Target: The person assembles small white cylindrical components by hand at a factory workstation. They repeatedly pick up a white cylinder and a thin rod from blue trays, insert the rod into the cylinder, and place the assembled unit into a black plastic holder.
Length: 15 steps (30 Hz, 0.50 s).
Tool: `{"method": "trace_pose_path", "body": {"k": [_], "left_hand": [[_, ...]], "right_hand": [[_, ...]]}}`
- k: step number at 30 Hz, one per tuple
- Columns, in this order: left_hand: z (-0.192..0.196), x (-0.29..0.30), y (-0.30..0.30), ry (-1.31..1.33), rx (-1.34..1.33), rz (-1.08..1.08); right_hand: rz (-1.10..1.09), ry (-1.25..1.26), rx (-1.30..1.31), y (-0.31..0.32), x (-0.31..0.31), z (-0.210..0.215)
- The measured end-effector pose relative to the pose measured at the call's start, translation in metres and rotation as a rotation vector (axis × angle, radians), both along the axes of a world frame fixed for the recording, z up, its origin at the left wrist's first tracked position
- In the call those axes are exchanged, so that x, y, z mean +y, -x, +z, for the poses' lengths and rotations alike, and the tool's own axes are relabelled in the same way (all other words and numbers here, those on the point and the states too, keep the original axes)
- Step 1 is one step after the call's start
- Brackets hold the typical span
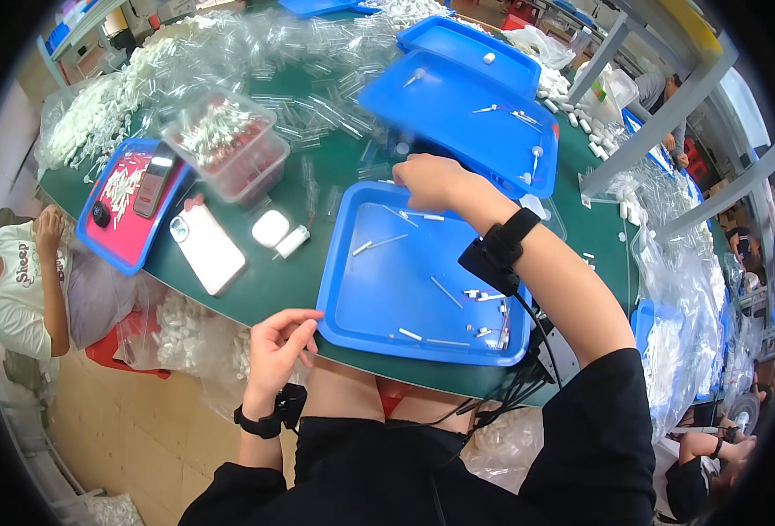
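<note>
Head view, looking down on a green table (273, 280) with a blue tray (387, 280) directly in front of the person.

Left hand (275, 346): positioned at the near-left corner of the blue tray, just off the table edge. Fingers are curled together with the tips touching the tray rim; whether a small part is pinched between them cannot be determined at this resolution.

Right hand (431, 180): extended across the far edge of the blue tray, fingers bent downward and closed together. It appears to be gripping a small item, but the item itself is hidden by the knuckles. A black wrist strap (510, 237) sits on the forearm.

Tray contents: thin clear tubes (444, 291) and small white caps (409, 334), scattered mainly along the near and right sides.

Surroundings: a second blue tray (457, 114) lies beyond the right hand, partly overlapping a third. A white phone (207, 248) and a white earbud case (270, 228) lie left of the tray. A clear plastic box (227, 145) stands further back.
</note>
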<state>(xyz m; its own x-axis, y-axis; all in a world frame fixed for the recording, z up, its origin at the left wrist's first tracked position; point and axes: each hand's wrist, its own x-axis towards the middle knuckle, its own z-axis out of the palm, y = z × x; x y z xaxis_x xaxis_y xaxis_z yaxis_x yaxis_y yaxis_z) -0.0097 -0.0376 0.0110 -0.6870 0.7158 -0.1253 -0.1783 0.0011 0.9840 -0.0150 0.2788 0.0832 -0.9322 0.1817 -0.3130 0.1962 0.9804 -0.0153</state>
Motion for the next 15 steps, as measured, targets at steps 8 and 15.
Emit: {"method": "trace_pose_path", "body": {"k": [8,15], "left_hand": [[-0.001,-0.007,0.011,-0.049,-0.088,-0.105],[0.001,-0.005,0.011,-0.032,-0.112,-0.092]], "right_hand": [[-0.019,0.113,0.035,-0.002,0.017,0.019],[-0.087,0.135,0.101,-0.06,0.06,0.035]]}}
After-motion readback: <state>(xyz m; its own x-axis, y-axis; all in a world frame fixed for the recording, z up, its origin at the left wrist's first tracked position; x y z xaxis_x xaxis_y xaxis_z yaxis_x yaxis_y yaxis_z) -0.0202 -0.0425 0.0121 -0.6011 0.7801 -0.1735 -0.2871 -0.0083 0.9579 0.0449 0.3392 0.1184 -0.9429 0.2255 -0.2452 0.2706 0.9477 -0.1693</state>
